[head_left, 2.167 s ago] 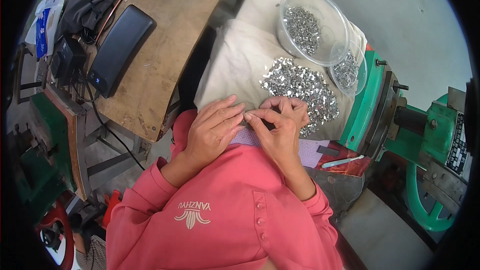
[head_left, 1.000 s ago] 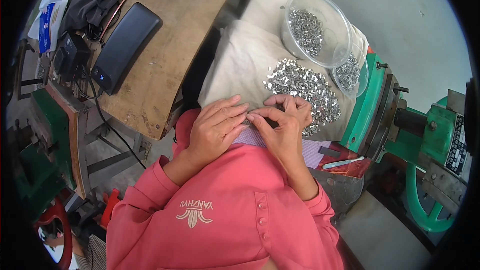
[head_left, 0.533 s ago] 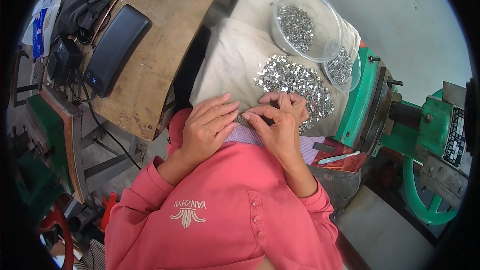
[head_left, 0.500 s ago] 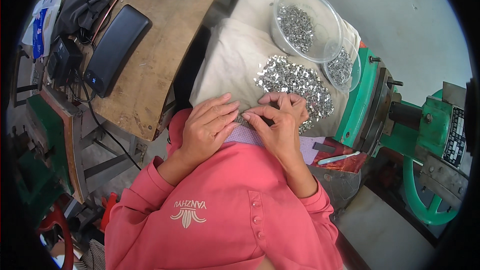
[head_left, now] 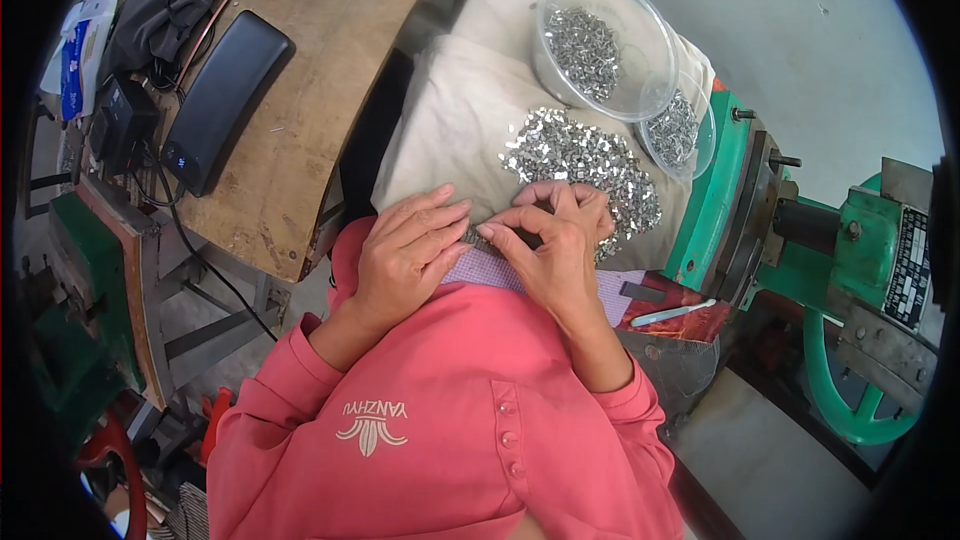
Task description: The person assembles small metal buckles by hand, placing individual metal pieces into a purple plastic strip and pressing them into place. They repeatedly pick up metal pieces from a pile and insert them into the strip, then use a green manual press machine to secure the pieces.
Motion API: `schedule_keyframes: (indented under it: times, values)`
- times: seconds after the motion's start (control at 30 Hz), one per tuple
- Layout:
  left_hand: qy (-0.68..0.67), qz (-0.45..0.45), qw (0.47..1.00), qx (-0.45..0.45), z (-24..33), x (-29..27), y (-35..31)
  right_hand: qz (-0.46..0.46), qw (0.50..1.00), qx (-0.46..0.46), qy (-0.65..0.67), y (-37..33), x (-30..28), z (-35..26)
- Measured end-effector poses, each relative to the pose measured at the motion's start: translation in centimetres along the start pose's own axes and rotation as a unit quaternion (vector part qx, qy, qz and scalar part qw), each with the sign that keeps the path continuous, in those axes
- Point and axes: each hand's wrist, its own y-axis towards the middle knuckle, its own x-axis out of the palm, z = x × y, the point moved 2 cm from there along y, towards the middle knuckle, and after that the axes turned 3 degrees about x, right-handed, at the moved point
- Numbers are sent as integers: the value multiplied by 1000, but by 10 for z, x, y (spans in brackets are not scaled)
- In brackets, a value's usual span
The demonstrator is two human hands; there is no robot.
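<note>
My left hand [head_left: 405,245] rests on the cloth with its fingers stretched out side by side, its fingertips beside a small strip of greyish metal bits [head_left: 476,238]. From the other side my right hand [head_left: 553,238] reaches in, thumb and index finger pinched together at that strip. Whatever sits in the pinch is too small and hidden to name. Just beyond the right hand lies a loose heap of small shiny metal pieces [head_left: 590,162], spread over a beige cloth [head_left: 450,120]; the hand covers part of its near edge.
Behind the heap stand a clear plastic tub [head_left: 655,55] and a clear lid [head_left: 705,140], both holding metal pieces. At right is a green machine [head_left: 860,250] with a handwheel. A wooden table [head_left: 320,80] at left bears a black power bank [head_left: 225,100]. A light-blue-handled tool [head_left: 672,314] lies near my right forearm.
The whole view has shifted slightly, moving the surroundings a little to the left. Both hands keep nearly the same pose over the cloth.
</note>
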Motion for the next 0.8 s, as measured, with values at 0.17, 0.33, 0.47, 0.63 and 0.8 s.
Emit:
schedule_keyframes:
  times: [0.17, 0.33, 0.47, 0.63, 0.8]
  values:
    - [2, -1, 1000, 0, 1, 0, 1, 9, 1000, -1, -27, -3, -5, 1]
    - [-8, -5, 1000, 1, 1, -1, 0, 7, 1000, 10, -22, -8, -10, 8]
    - [-9, -6, 1000, 0, 1, -1, 0, 10, 1000, 5, -26, -5, -7, 5]
    - [-3, -2, 1000, -2, 1, -1, 0, 0, 999, 22, -29, -11, -11, 12]
    - [-13, -1, 1000, -1, 1, -1, 0, 11, 999, 13, -28, -7, -10, 6]
